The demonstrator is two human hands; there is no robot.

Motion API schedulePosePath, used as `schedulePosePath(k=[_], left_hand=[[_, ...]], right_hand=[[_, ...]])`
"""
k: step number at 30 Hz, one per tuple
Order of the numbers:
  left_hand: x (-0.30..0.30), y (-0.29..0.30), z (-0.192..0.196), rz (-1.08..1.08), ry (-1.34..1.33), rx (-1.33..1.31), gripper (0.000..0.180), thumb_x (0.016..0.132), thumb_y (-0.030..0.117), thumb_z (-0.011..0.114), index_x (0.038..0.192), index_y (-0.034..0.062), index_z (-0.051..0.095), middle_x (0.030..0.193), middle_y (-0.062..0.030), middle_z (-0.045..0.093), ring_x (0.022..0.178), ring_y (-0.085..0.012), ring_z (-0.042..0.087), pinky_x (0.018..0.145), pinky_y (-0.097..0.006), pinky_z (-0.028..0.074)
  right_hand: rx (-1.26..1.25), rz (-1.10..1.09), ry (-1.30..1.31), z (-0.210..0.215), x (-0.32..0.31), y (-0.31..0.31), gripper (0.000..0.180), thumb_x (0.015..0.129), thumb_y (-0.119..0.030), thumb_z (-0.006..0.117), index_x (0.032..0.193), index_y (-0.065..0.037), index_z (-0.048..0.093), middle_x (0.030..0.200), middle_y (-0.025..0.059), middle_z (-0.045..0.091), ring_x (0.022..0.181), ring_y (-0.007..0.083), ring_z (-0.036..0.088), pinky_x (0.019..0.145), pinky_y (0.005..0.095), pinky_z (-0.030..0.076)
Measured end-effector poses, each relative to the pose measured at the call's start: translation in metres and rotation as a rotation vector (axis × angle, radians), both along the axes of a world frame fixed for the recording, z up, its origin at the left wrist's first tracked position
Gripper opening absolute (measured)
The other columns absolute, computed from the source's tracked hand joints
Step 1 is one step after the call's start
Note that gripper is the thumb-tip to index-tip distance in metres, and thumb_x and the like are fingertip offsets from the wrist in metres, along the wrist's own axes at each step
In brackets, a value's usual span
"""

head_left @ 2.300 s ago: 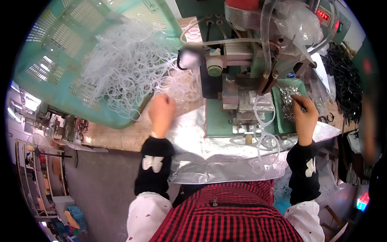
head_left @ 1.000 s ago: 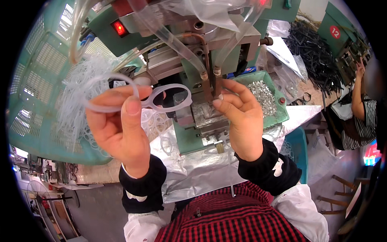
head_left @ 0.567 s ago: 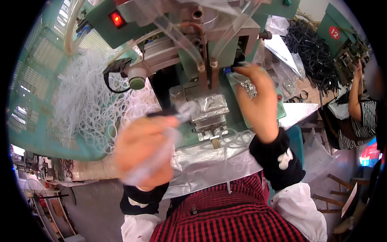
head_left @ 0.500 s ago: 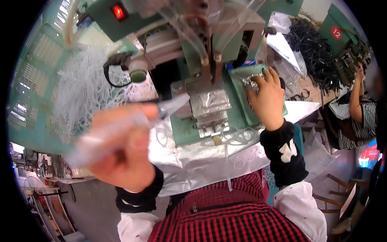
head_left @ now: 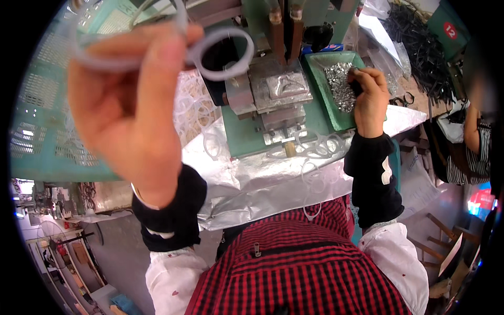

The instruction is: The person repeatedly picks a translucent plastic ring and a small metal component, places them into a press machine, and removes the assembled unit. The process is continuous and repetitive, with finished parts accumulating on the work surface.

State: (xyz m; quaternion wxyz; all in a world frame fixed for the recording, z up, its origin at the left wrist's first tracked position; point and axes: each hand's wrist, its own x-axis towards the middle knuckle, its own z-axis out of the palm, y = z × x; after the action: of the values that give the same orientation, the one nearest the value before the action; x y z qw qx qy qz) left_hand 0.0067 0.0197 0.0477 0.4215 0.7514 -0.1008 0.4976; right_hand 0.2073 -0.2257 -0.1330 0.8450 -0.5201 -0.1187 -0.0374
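Observation:
My left hand (head_left: 134,105) is raised close at the left, its thumb and fingers closed on a clear eyeglass frame (head_left: 249,55). One rim of that frame sticks out to the right, over the machine bed. At the right, my right hand (head_left: 371,102) has its fingers bent together over small silvery metal parts (head_left: 337,84) in a green tray (head_left: 344,124). Whatever its fingertips pinch is too small to make out. Between the hands sits the machine's metal block (head_left: 287,86), below two brown upright bars (head_left: 286,37).
Clear frames (head_left: 325,144) lie in front of the block, on a silvery sheet (head_left: 247,184). More are heaped at the left beside a green perforated crate (head_left: 52,134). Dark frames (head_left: 412,58) are piled at the far right. Another person's striped sleeve (head_left: 462,163) shows beyond.
My left hand has risen and turned, bringing the eyeglass frame's rim face-on. The right hand's fingers have drawn together at the tray's metal parts. The whole view has shifted.

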Motion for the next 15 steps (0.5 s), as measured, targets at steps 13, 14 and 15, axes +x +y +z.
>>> schedulePosePath(k=[13,14,15], left_hand=[[-0.031,-0.009,-0.023,0.084,-0.073,-0.224,0.009,0.097,0.005,0.058,0.103,-0.0012,0.054,0.097,-0.0170,0.065,0.087,-0.0203,0.063,0.071,-0.037,0.058],[-0.028,-0.013,-0.011,0.113,-0.052,-0.155,0.009,0.097,0.004,0.058,0.103,-0.0012,0.054,0.097,-0.0172,0.065,0.087,-0.0204,0.063,0.072,-0.037,0.058],[-0.024,-0.015,-0.002,0.148,-0.031,-0.086,0.008,0.098,0.004,0.058,0.104,-0.0013,0.055,0.097,-0.0174,0.066,0.088,-0.0205,0.064,0.072,-0.037,0.058]], right_hand=[[-0.145,0.202,-0.166,0.099,-0.091,0.089,0.048,0.081,0.003,0.071,0.126,0.001,0.056,0.088,0.0056,0.070,0.100,0.0140,0.064,0.092,0.0287,0.047],[-0.111,0.214,-0.144,0.098,-0.091,0.090,0.051,0.081,0.004,0.071,0.129,0.002,0.054,0.088,0.0057,0.070,0.101,0.0144,0.064,0.093,0.0293,0.048],[-0.127,0.253,-0.106,0.100,-0.094,0.088,0.055,0.082,0.004,0.072,0.132,0.003,0.050,0.089,0.0062,0.071,0.106,0.0156,0.064,0.095,0.0304,0.047]])
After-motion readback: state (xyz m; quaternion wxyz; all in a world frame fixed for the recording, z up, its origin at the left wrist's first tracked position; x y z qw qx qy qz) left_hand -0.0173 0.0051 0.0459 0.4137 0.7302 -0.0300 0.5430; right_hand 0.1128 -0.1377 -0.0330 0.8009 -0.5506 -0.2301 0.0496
